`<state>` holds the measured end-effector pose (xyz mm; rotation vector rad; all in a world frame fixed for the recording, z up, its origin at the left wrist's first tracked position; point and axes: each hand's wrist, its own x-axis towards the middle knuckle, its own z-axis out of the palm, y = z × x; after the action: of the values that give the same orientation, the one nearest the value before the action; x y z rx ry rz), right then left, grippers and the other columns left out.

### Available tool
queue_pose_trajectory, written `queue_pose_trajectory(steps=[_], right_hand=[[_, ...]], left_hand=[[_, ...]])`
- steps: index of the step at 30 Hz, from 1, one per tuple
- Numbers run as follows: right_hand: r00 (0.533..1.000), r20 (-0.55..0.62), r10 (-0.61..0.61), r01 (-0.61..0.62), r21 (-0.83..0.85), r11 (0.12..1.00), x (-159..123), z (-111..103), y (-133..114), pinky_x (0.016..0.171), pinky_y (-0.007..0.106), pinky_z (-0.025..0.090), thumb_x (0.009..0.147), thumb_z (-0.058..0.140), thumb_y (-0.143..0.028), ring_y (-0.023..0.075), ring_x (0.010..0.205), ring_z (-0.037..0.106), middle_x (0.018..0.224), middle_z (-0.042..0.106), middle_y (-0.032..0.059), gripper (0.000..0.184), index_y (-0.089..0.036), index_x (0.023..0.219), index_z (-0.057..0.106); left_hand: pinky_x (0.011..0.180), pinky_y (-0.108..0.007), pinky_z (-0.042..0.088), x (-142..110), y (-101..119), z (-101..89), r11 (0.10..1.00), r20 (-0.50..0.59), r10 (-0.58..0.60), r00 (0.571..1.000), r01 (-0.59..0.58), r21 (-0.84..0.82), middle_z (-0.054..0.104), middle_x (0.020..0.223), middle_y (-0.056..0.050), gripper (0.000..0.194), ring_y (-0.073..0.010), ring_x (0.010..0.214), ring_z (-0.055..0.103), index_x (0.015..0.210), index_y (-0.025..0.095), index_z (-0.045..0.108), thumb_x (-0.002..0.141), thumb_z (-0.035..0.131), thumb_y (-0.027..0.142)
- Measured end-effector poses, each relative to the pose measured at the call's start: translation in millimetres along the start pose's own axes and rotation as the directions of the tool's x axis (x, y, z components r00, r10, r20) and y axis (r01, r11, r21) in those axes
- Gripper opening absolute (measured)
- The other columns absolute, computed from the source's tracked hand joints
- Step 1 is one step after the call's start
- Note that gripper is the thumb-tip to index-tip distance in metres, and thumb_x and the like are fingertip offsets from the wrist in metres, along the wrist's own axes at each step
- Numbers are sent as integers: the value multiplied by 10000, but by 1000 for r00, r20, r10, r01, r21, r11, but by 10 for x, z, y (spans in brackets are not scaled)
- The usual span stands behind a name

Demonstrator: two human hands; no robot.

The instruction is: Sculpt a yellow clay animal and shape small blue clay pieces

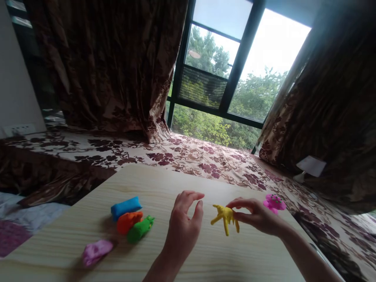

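Between the thumb and fingers of my right hand (258, 215) is a small yellow clay animal figure (225, 215) with several thin legs, gripped at its right end. Whether its legs touch the table I cannot tell. To its left, my left hand (186, 215) is raised over the table, thumb and fingers apart, holding nothing. Further left lie a blue clay block (126, 207), an orange clay lump (128, 223) and a green clay piece (141, 229), close together. Nearer me is a light pink clay lump (96, 251).
A bright pink clay piece with green dots (275, 203) stands near the right edge of the light wooden table (164, 184). Beyond are a flower-patterned ledge (190, 152), dark curtains (111, 70) and a window. A small white lamp (311, 165) is at the far right.
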<state>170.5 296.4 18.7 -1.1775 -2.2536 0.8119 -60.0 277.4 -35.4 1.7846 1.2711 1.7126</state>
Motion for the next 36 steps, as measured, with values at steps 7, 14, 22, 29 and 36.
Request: queue_pose_trajectory(steps=[7, 14, 22, 29, 36], right_hand=[[996, 69, 56, -65, 136, 989, 17, 144, -151, 776, 308, 506, 839, 562, -375, 189, 878, 620, 966, 687, 43, 280, -203, 1033, 668], [1000, 1, 29, -29, 189, 982, -100, 253, -62, 820, 329, 495, 842, 547, -383, 194, 916, 607, 985, 671, 42, 274, -210, 1022, 661], [999, -42, -13, 23, 244, 969, -208, 173, 82, 822, 327, 491, 875, 516, -349, 190, 923, 597, 1021, 640, 59, 292, -190, 1093, 629], [999, -34, -1, 10, 270, 963, -272, 148, 117, 709, 253, 490, 845, 571, -351, 148, 825, 588, 960, 613, 44, 262, -175, 1020, 657], [1000, -8, 26, -23, 320, 947, -295, 137, 193, 717, 250, 460, 842, 578, -339, 142, 811, 579, 937, 640, 30, 250, -179, 1013, 666]], left_hand=[[914, -321, 437, 22, 132, -138, 955, 218, -41, 975, 102, -277, 621, 1006, -29, 233, -176, 1013, 543, 1000, 255, 657, 849, 485, 212], [914, -330, 453, -15, 209, -92, 975, 351, 20, 936, 59, -214, 627, 968, -31, 213, -182, 991, 550, 981, 273, 667, 813, 548, 218], [906, -291, 455, -20, 162, 59, 989, 407, 61, 911, -1, -145, 625, 991, 0, 277, -160, 1025, 534, 1068, 320, 634, 827, 556, 210], [888, -275, 466, -65, 153, 188, 991, 456, 129, 880, -96, -95, 625, 1020, 12, 352, -167, 1044, 539, 1109, 361, 602, 806, 580, 183], [955, -363, 423, -32, 86, 220, 925, 402, 348, 847, -381, 3, 630, 951, -4, 362, -205, 992, 564, 1089, 347, 608, 757, 620, 204]])
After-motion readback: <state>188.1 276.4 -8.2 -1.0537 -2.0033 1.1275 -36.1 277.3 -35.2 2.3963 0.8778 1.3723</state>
